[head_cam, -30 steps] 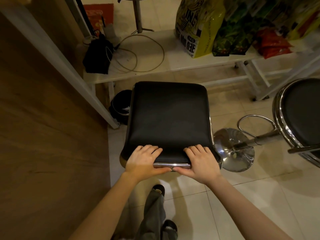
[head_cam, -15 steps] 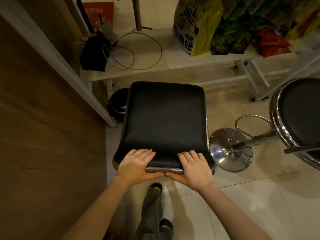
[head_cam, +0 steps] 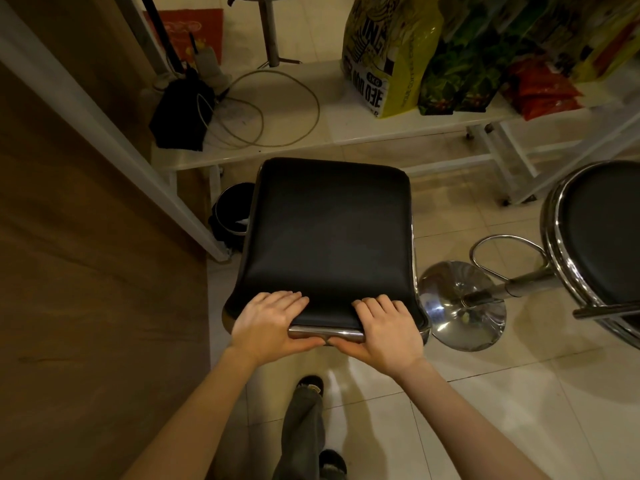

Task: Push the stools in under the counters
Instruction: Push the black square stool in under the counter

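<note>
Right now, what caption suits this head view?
Both hands, left and right, grip the square black stool beside the wooden counter.

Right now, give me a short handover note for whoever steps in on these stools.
Left hand and right hand: both gripping the near edge of the square black stool, fingers on the cushion, thumbs under the chrome rim.
The stool stands on open floor, beside the wooden counter, in front of the low white shelf.
The round stool stands at the right, untouched.
Done: nothing tucked in yet.
Left: push both stools under.
</note>
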`<action>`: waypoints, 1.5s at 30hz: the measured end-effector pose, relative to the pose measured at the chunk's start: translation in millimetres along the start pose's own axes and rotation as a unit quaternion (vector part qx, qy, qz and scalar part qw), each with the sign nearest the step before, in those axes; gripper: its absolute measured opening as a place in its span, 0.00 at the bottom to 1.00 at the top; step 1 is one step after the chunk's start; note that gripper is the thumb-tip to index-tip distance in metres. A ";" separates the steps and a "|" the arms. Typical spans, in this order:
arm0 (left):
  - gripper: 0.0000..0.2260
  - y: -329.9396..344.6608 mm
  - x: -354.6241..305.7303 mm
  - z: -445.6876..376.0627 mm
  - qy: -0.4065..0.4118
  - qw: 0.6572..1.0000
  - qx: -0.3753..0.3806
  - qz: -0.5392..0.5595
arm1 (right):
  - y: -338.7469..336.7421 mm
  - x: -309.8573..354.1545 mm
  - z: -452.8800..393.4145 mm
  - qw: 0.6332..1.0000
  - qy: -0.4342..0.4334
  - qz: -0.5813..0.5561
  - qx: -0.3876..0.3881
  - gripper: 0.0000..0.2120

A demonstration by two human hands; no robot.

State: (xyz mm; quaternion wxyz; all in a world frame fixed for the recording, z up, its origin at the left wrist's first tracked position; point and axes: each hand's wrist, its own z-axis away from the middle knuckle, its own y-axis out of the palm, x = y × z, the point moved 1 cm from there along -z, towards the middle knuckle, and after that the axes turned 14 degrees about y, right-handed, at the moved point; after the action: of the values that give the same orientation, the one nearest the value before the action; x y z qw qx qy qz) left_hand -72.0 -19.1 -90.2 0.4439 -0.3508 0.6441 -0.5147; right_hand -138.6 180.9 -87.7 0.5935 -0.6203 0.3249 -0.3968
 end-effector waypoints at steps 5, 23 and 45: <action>0.32 5.5 1.6 -14.5 -0.014 1.000 -0.010 -0.006 | -0.1 -11.5 -15.9 1.000 -0.016 0.007 0.009 0.36; 0.32 18.7 -27.3 -70.7 -0.133 0.990 0.000 0.037 | -11.4 -73.9 -75.2 0.990 -0.121 0.051 0.043 0.36; 0.33 4.2 -14.2 -86.8 -0.166 0.959 0.151 0.172 | -29.0 -74.2 -75.4 0.986 -0.010 0.021 0.164 0.41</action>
State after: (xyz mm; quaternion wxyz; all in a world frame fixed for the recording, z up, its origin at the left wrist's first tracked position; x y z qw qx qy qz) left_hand -147.9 25.2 -84.6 0.6739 -0.2442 0.5272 -0.4565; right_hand -241.9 212.2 -68.2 0.6984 -0.5117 0.2627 -0.4260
